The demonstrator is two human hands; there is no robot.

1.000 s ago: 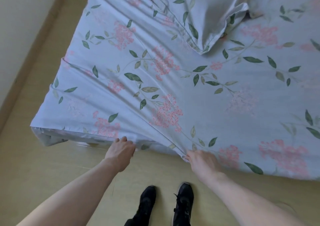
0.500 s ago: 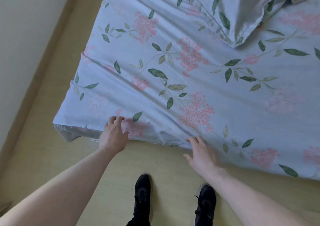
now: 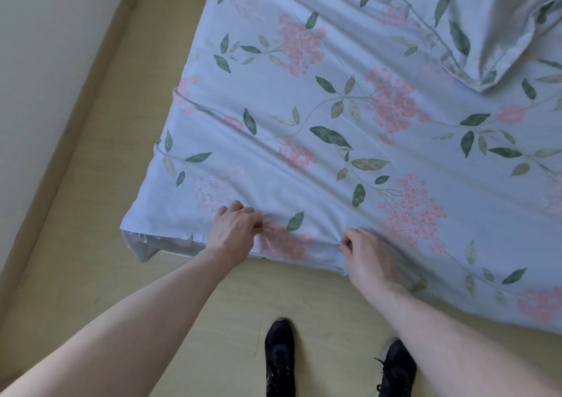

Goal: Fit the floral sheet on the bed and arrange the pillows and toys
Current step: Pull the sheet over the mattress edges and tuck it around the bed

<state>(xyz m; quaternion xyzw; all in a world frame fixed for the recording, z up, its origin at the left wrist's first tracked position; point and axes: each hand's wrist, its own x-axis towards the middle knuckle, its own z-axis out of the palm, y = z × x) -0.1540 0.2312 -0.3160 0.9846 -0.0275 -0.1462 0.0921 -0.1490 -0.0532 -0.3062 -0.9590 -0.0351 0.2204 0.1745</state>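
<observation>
The floral sheet point(image 3: 349, 129) covers the bed, its near edge running from lower left down to lower right of the frame. Both hands pinch folds at that edge with curled fingers: left hand point(image 3: 234, 232), right hand point(image 3: 368, 253).

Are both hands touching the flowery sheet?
Touching. The head view shows the left hand and the right hand each pinching a fold of the pale blue floral cotton sheet near the bed's edge.
</observation>
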